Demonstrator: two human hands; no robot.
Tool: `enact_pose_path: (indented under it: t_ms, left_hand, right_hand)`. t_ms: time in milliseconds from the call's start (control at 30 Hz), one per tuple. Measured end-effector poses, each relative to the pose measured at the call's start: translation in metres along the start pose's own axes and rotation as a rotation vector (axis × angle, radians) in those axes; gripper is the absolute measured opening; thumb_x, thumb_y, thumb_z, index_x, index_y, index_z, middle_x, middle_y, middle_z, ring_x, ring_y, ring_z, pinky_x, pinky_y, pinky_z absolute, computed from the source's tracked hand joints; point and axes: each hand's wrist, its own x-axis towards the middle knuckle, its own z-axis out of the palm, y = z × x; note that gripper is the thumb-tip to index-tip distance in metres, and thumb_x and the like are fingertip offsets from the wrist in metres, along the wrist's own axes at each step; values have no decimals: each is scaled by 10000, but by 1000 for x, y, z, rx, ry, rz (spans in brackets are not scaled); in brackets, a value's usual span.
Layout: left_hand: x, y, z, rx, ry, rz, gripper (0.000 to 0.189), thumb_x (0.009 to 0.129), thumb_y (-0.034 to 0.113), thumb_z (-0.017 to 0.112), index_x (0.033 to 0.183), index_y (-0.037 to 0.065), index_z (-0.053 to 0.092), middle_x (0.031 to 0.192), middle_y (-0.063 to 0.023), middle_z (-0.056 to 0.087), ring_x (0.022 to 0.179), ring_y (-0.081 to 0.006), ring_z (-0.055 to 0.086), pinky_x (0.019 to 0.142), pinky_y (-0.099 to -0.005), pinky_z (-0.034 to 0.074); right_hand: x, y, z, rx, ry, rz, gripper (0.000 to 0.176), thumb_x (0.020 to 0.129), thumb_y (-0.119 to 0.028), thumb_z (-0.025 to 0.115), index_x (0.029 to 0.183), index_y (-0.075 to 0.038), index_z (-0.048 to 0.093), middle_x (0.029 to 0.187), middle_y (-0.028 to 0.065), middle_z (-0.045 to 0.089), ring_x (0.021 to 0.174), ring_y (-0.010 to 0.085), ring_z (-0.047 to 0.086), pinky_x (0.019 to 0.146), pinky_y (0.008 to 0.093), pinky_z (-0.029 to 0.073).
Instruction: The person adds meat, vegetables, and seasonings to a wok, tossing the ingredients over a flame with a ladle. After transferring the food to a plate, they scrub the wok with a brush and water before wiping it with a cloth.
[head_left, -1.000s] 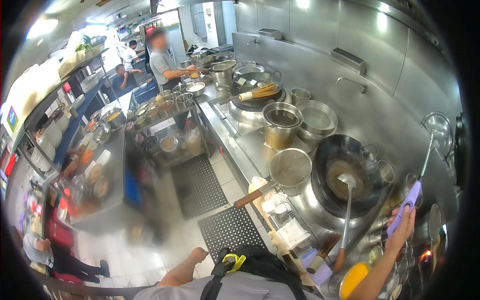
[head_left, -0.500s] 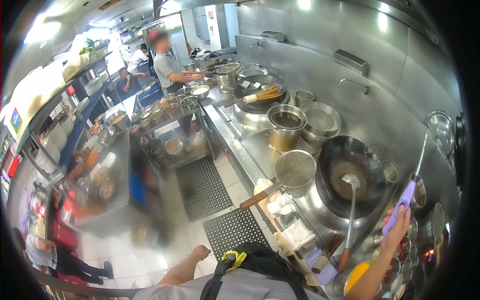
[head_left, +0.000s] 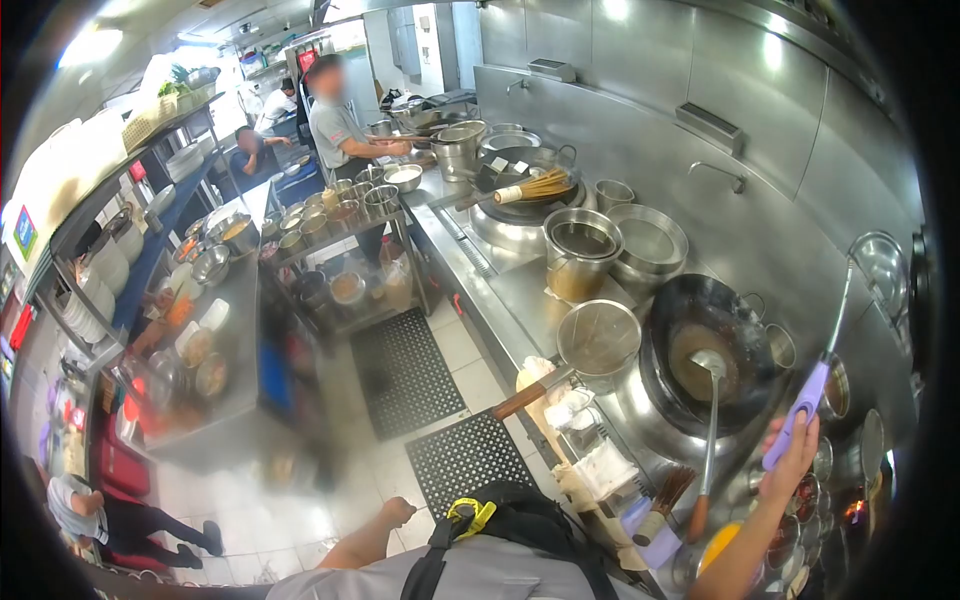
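My right hand (head_left: 790, 462) is wrapped round the purple handle of a long-nosed lighter (head_left: 807, 402), on the right. The lighter's thin metal rod points up and away from me, its tip overlapping a round metal bowl-shaped utensil (head_left: 880, 262) by the wall. Low in front of my body, my left hand (head_left: 398, 512) is closed with nothing visible in it, above the floor mat's near edge. Left of the lighter sits a black wok (head_left: 680, 300) with some brownish liquid. A wok ladle (head_left: 710, 440) rests in it, its wooden handle toward me.
A strainer (head_left: 600, 335) lies across the counter, its handle over the edge. A bamboo brush (head_left: 665, 505) and cloths (head_left: 603, 468) sit nearby. Metal pots (head_left: 580, 250) stand behind. A co-worker (head_left: 340, 125) stands at the far stove; another person (head_left: 85, 510) is lower left. Perforated mats (head_left: 470, 460) cover the floor.
My view has shifted slightly, so the stove appears a little farther right. My right hand keeps its hold on the lighter. The person at lower left has changed leg position.
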Motion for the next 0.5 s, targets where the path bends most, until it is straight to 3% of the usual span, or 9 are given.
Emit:
enact_pose_path:
  t_ms: [500]
  left_hand:
    - [13,16,8,-98,18,75,388,843,310,649,1055,-14,670,797,-136,685,645,-217,652,563,-344,560]
  right_hand:
    - [2,-2,-3,-10,-17,-24,218,993,-310,517,1070,-110,558,741,-12,582,539,27,504,468,166,405]
